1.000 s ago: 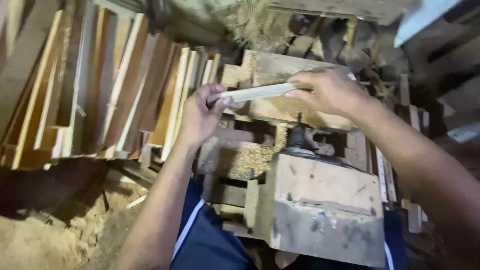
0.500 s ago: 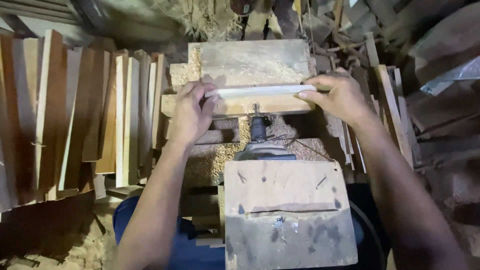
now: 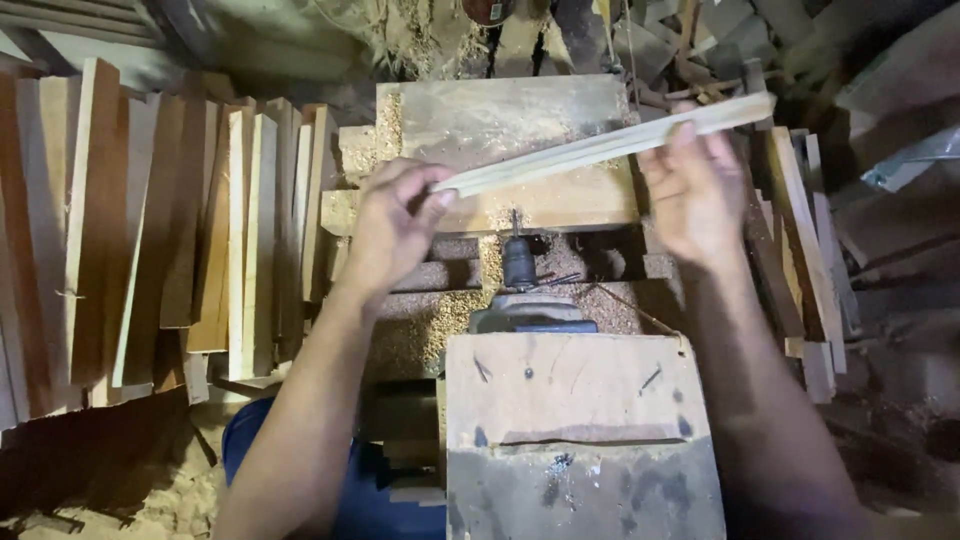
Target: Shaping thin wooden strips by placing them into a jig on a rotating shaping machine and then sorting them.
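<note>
- A view from above onto a rough woodworking bench in a cluttered workshop, with two bare hands holding a pale wooden strip in the air above it.
- The left hand pinches the near end of the strip between thumb and fingers, over the left part of the tabletop.
- The right hand holds the strip further along, fingers curled over it; the strip slants upward to the right, past the tabletop's right edge.
- The tabletop is a worn plank, dusted with sawdust along its left and front edges.
- Just before its front edge stands a dark metal spindle on a grey base, sawdust heaped around it.
- Nearest the viewer sits a scuffed wooden block.
- Left of the bench, many wooden slats stand on end, side by side.
- To the right lie more offcuts, loosely stacked.
- Sawdust covers the floor at lower left.
</note>
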